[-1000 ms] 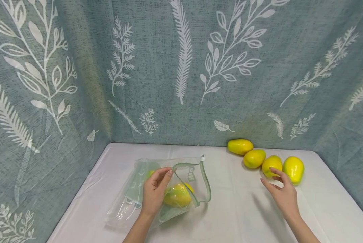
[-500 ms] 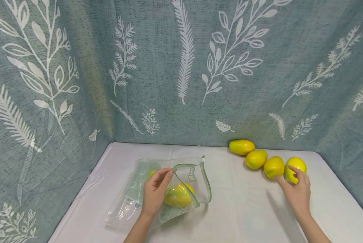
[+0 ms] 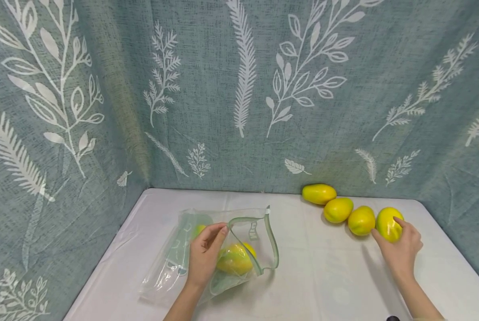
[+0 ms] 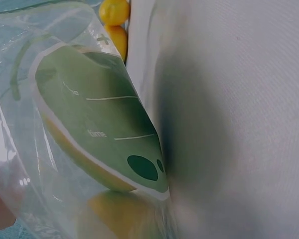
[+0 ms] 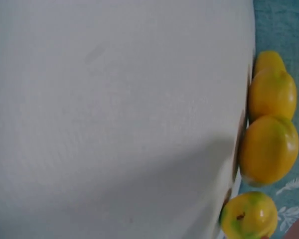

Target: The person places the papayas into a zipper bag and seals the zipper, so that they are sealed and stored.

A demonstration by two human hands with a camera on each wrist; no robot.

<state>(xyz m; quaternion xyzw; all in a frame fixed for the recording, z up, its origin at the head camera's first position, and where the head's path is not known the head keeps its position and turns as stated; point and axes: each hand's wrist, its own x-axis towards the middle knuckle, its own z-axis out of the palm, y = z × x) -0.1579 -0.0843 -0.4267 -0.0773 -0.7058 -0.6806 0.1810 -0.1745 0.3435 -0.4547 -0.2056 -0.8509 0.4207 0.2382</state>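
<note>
A person's right hand [image 3: 401, 247] has just moved farther right along a white-covered table [image 3: 303, 258], from beside its neighbour to the rightmost fruit [image 3: 388, 224], a yellow one tinged green. The reach seems to have settled on this fruit, with the taking hold just beginning. Thumb and index finger are spread to either side of it; whether they have closed on it cannot be told. It remains on the table's far right, just beside three other fruits [image 3: 338, 210] in a slanting row before a patterned curtain [image 3: 207, 89].

The rightmost fruit's long axis seems to run away from the person, its stem mark on the near side in the right wrist view; the fingers partly cover it.

The left hand [image 3: 206, 252] has not shifted: thumb and fingers pinch the edge of a clear bag [image 3: 179, 240], whose green-rimmed mouth [image 3: 274, 243] gapes to the right. Inside, a bagged fruit [image 3: 235, 259] lies roughly left to right, near the mouth; another [image 3: 199, 229] is mostly hidden behind the hand.
</note>
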